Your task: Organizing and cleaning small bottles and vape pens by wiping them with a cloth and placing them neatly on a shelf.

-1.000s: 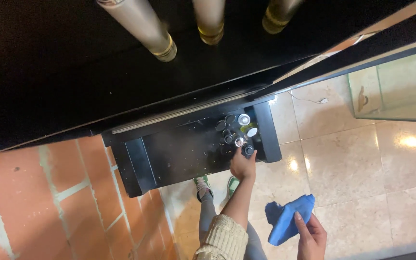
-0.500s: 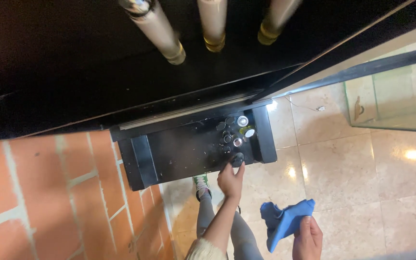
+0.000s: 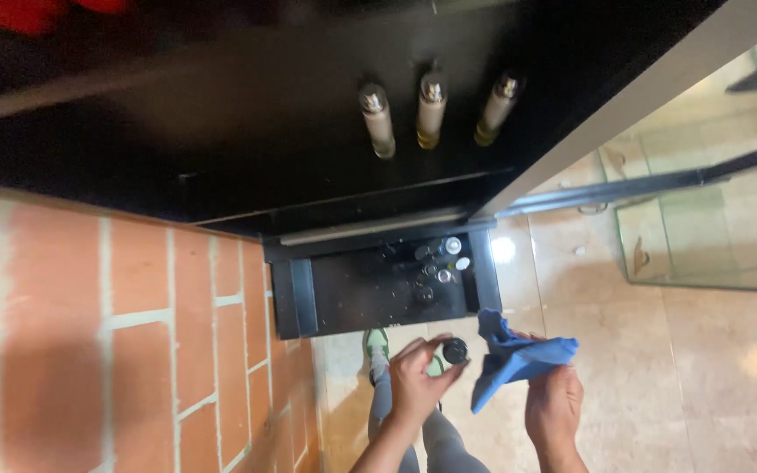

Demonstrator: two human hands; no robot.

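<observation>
The person stands over a low black shelf and looks straight down past their own legs. The left hand holds a small dark bottle, the grip closed on it with the fingertips around its sides, so the round black cap faces up. The bottle is lifted clear of the shelf and hangs over the floor, just in front of the shelf's front edge. The right hand is closed on a blue cloth, bunched in the fingers, with a loose corner sticking up toward the shelf. Cloth and bottle are just beside each other, though I cannot tell whether they touch.

On the right part of the shelf stands a cluster of small bottles, seen from above as dark and silver caps, one of them white. Higher up, on a black upper shelf, three tall pale bottles stand in a row. A brick wall runs down the left side, and a glass panel stands to the right on the glossy beige tiles. A green-and-white shoe shows below the shelf's edge
</observation>
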